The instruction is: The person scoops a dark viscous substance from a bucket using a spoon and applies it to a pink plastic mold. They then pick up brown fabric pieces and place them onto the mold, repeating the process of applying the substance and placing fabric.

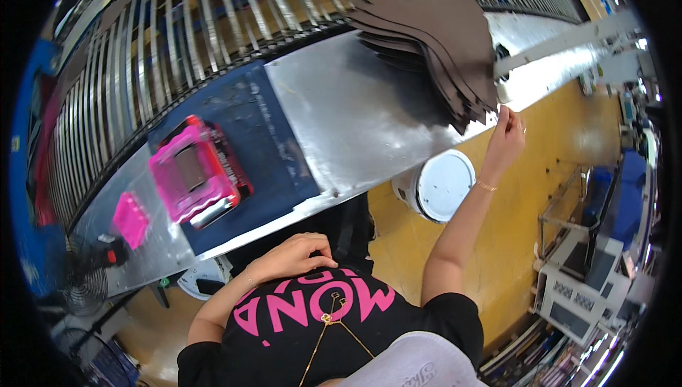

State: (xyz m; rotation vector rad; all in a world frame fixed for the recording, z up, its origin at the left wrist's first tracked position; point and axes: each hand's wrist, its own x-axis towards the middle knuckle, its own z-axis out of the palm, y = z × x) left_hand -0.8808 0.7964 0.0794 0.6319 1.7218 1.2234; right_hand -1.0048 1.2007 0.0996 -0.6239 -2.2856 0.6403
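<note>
My right hand reaches out to the near right corner of a stack of brown, leather-like sheets. Its thumb and fingertips are pinched together right at the sheets' edge; what lies between them is too small to make out. The stack rests on the metal tabletop, its layers fanned and its near edges jagged. Close against the front of my black shirt, my left hand is held with the fingers curled and bent downward. I see nothing in it.
A pink-rimmed tray stands on a dark blue mat, with a flat pink piece to its left. Behind the table runs a slatted metal rack. A white-lidded bucket is below the front edge, near my right forearm.
</note>
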